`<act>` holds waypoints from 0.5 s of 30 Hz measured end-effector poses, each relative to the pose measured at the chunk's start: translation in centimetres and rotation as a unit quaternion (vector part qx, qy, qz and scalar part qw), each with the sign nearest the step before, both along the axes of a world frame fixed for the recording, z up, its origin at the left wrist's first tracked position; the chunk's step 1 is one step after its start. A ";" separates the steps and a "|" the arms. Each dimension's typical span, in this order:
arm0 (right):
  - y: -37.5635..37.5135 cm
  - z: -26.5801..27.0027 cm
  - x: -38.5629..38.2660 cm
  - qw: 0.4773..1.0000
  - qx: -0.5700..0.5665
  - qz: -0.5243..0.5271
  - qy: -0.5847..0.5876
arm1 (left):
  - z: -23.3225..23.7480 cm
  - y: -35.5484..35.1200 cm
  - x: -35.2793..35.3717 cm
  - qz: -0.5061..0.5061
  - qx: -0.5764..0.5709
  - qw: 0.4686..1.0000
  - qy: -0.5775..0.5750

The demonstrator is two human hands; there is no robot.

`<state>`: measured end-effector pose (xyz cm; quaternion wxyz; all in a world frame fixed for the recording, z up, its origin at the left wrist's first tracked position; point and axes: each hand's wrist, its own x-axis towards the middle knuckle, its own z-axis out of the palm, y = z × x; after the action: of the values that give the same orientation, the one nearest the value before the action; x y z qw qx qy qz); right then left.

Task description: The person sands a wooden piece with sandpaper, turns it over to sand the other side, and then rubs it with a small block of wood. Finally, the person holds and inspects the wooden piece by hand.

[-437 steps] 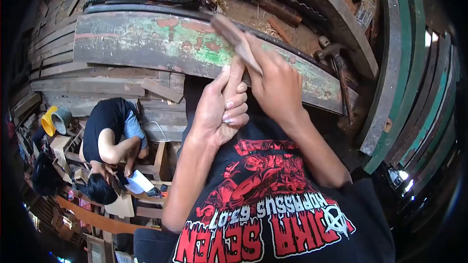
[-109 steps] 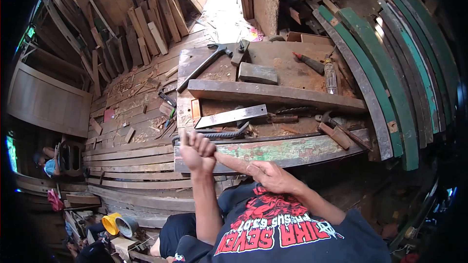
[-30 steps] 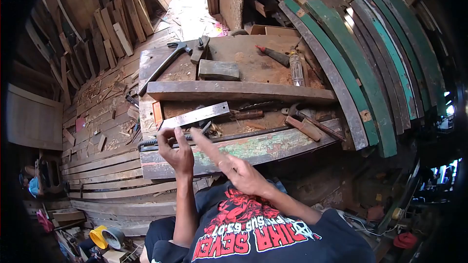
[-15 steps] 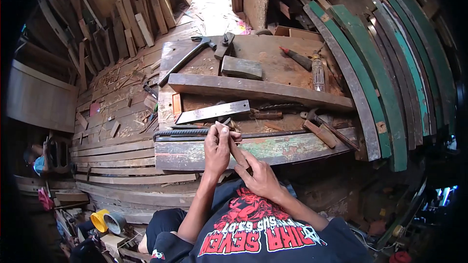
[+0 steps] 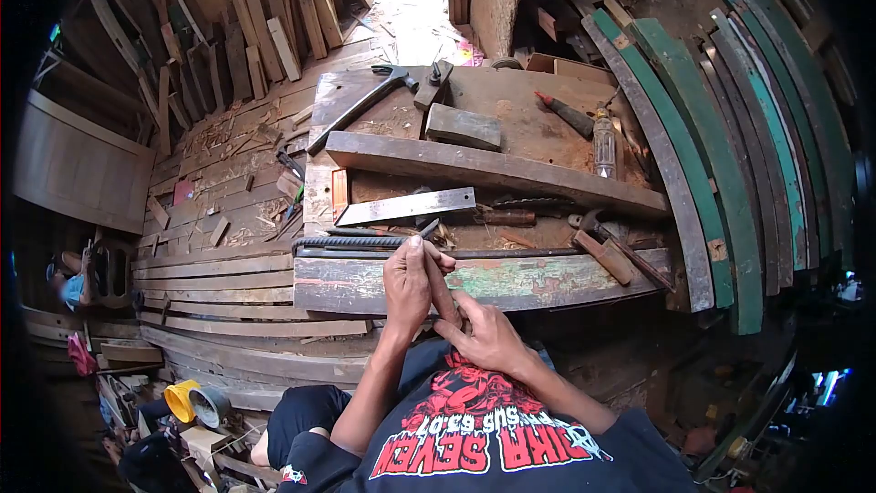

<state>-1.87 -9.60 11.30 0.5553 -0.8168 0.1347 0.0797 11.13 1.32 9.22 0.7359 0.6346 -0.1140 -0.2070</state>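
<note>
Between my hands is a slim wooden-handled tool, held nearly upright over the near edge of the bench. My left hand is closed around its upper part, thumb on top. A short dark metal tip shows just above that thumb. Lower down, my right hand is closed on the bottom end, close to my shirt. Just beyond the hands lies a worn plank with flaking green paint. A ribbed metal rod rests behind the plank, left of my fingers.
On the bench lie a try square, a long timber, a claw hammer, a wood block, a second hammer and a clear-handled screwdriver. Green-painted boards are stacked right; slats lie left.
The wooden-handled tool stands more upright, and my left hand has shifted slightly along with it. Both hands keep their hold. The whole view has turned a little, moving the bench slightly right.
</note>
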 end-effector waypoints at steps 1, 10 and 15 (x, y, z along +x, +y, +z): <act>0.1 -0.2 -0.1 1.000 0.009 -0.002 0.002 | -0.1 0.0 0.1 -0.002 -0.005 1.000 0.010; 0.0 -1.3 -0.5 0.996 0.087 -0.014 0.015 | -0.9 -0.2 1.0 0.029 -0.105 0.960 0.259; -0.4 -0.8 -0.8 0.978 0.195 -0.042 0.058 | -0.9 -0.1 1.4 -0.039 -0.222 0.876 0.426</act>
<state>-2.64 -10.03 10.46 0.6978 -0.6807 0.1824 0.1285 12.51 1.26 8.30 0.8260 0.3003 0.1434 -0.4550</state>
